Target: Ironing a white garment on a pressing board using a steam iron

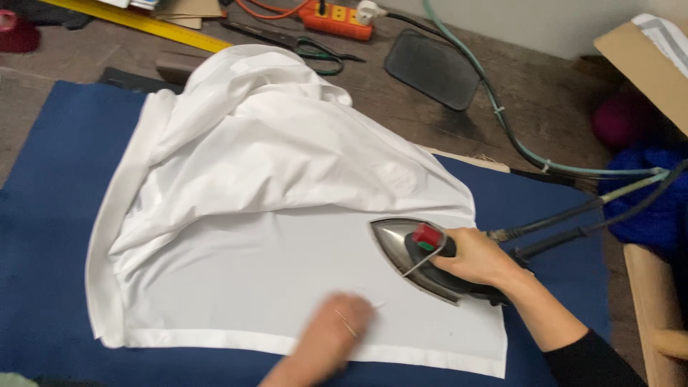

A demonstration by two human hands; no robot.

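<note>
Right hand wrapped tight around the black handle of a shiny metal iron, pointed nose aimed left. Iron sitting flat on the smooth lower part of a white cloth, near its right edge. Small red knob on top of the iron, just beside the thumb. Dark sleeve on that arm, low at the right corner.

Left hand blurry, lying palm down on the cloth near the bottom hem, fingers close together, gripping nothing that can be seen. Thin ring or band on one finger.

White cloth spread over a blue pad, flat near the hands, bunched up in big folds farther back. Two dark hoses running from the back of the iron off to the right, plus a pale green hose curving up along the table.

Farther back on the wooden table: a black flat mat, scissors with dark handles, an orange power strip, a yellow ruler. Blue bundle and a cardboard box at the right side.
</note>
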